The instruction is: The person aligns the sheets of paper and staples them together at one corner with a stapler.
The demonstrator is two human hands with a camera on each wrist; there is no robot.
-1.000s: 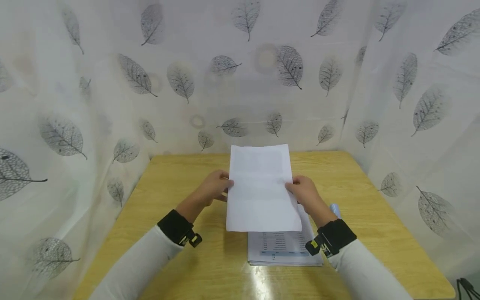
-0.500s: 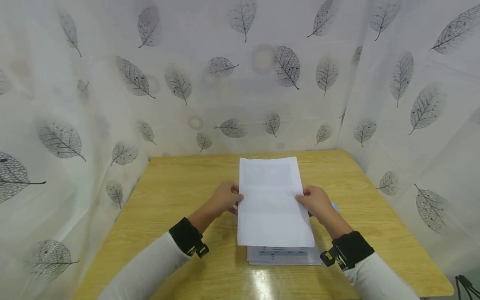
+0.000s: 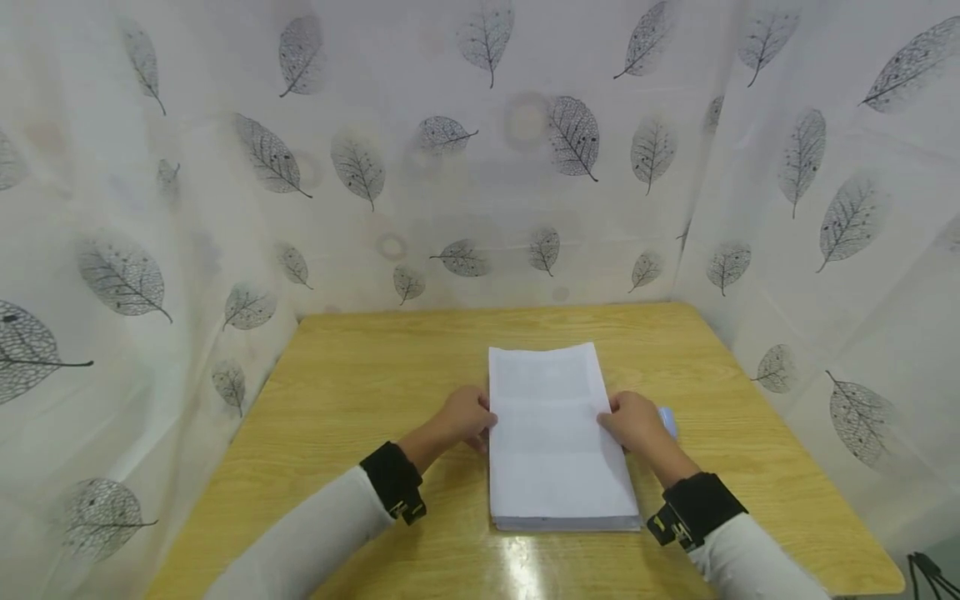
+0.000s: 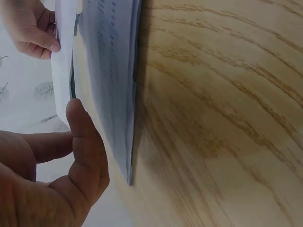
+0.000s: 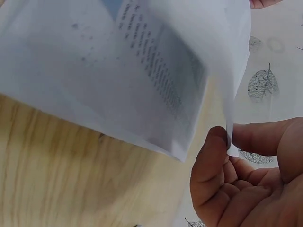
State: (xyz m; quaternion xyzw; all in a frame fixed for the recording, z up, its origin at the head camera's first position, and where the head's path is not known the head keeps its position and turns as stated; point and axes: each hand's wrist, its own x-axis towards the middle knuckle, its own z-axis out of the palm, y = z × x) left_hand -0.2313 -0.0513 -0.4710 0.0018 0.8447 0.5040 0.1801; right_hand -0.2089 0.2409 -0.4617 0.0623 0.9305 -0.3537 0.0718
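Between both hands is a white sheet of paper (image 3: 555,450), its blank side up in the head view. My left hand (image 3: 468,417) pinches its left edge between thumb and fingers. On the opposite edge, the thumb and fingers of my right hand (image 3: 632,423) pinch the paper too. Below it lies a stack of printed papers (image 4: 113,71), whose near edge shows just past the sheet in the head view. Both wrist views show a gap between the held sheet and the stack.
A light blue object (image 3: 667,422), mostly hidden, lies beyond my right hand. The wooden table (image 3: 375,358) carries everything. A leaf-patterned curtain (image 3: 480,200) hangs along its back and sides. Black cables (image 3: 930,575) show at the lower right corner.
Both hands have brought the sheet down and a little to the right, toward me. It now covers nearly all of the printed stack, whose text showed earlier.
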